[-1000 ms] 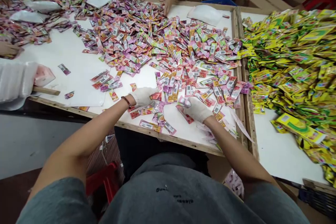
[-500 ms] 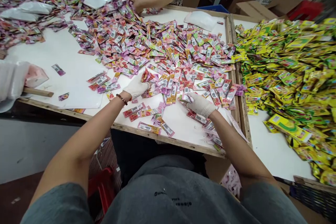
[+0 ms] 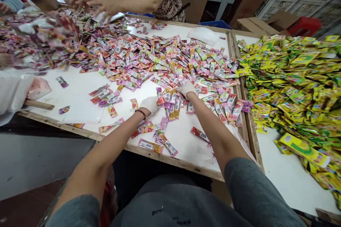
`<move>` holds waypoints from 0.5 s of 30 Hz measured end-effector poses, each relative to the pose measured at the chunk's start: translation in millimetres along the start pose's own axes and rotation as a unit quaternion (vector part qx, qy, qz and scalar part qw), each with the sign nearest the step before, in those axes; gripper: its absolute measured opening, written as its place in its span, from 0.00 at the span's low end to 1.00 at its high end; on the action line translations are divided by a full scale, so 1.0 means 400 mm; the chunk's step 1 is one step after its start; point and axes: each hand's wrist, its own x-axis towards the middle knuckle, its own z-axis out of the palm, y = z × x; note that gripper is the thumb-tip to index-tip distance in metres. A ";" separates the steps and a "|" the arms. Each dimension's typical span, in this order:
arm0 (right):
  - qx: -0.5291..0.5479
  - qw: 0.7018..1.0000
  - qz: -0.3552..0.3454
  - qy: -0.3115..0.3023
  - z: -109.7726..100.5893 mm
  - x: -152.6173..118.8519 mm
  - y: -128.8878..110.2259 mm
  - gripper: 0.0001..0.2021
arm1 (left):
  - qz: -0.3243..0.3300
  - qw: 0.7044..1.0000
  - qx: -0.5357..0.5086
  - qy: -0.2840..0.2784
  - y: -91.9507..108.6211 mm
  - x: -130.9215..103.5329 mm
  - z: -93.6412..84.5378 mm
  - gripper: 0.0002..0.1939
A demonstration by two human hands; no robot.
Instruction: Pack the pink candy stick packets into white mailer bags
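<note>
My left hand [image 3: 149, 105], in a white glove, is closed on small packets, with red and orange ones [image 3: 161, 100] showing at its fingertips. Farther right, my gloved right hand [image 3: 187, 88] reaches into the near edge of the big packet pile [image 3: 157, 55]; its fingers are bent down among pink packets and what they grip is hidden. Between the hands lies a cluster of orange and purple packets [image 3: 174, 108]. Loose packets [image 3: 150, 146] lie along the table's near edge.
A wooden divider [image 3: 241, 88] separates yellow packets [image 3: 301, 85] on the right. Plastic bags [image 3: 13, 92] lie at the left. Across the table a person's hands [image 3: 103, 5] are over the pile. A white bag [image 3: 204, 35] lies at the back, beyond it a blue crate [image 3: 215, 24].
My left hand has moved right and nearer the table edge. My right hand has moved left and farther forward. The other person's hands have shifted left, and packets at the left are blurred by motion.
</note>
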 end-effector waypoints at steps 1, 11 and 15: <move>-0.010 1.000 0.020 -0.012 0.007 0.005 0.008 0.22 | 0.004 1.000 0.006 -0.001 0.001 -0.002 0.005 0.21; 0.038 0.996 -0.079 0.008 -0.070 -0.062 0.147 0.22 | 0.012 0.979 -0.161 0.126 -0.025 -0.014 -0.061 0.20; -0.103 0.964 -0.243 -0.043 -0.102 -0.092 0.093 0.22 | 0.008 0.966 -0.227 0.125 0.035 0.064 -0.098 0.26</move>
